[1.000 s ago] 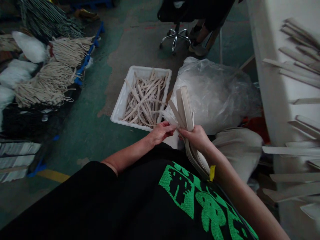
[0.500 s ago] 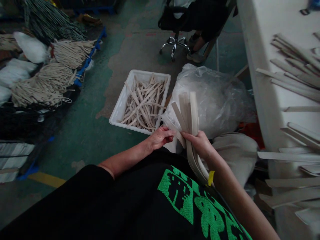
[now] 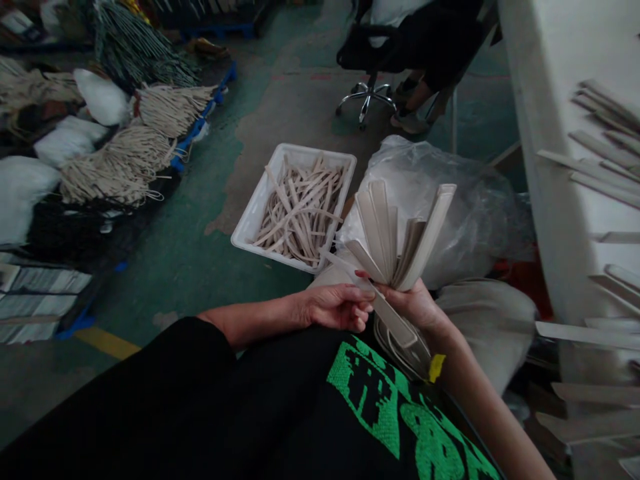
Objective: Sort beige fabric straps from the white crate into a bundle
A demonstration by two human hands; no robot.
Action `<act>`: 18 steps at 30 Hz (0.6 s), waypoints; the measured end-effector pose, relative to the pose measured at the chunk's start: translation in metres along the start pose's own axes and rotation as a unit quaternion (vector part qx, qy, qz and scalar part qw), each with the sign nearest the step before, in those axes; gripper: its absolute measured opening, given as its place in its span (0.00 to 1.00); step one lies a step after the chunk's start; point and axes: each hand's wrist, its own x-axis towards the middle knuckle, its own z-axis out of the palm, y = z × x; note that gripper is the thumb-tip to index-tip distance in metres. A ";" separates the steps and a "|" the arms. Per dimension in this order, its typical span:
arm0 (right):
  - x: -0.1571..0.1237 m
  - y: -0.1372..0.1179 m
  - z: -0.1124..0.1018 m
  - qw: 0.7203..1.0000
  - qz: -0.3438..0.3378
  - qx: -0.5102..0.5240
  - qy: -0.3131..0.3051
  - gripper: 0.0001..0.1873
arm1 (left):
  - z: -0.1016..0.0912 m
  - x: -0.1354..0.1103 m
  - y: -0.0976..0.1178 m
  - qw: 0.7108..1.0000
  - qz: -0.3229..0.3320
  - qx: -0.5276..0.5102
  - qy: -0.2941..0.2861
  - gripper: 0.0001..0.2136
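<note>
My right hand [image 3: 423, 308] is closed around a bundle of flat beige straps [image 3: 381, 223], their ends fanned upward and their lengths looping down against my shirt. One strap end [image 3: 397, 323] points down and to the right, apart from the fan. My left hand [image 3: 336, 307] pinches at its upper end, thumb and fingers together, close beside my right hand. A pale, thin strip [image 3: 345, 268] sticks out up-left from that pinch; whether it belongs to the same strap I cannot tell. A yellow tag [image 3: 437, 368] is near my right wrist.
A white crate [image 3: 263, 187] of loose beige straps stands ahead on the floor, beside a clear plastic bag [image 3: 465, 187]. More straps lie on the white table [image 3: 543, 87] at right. Pallets with bundled cords [image 3: 120, 157] are left. A person sits near the office chair [image 3: 367, 57].
The straps in my right hand have fanned wider. One strap end now slants down to the right below my left fingers. My left hand has shifted right and slightly down. The view has turned slightly left.
</note>
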 end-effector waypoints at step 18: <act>-0.017 -0.015 -0.019 0.991 0.024 0.074 0.105 0.26 | -0.127 0.063 0.072 0.908 0.295 -0.056 0.291 0.17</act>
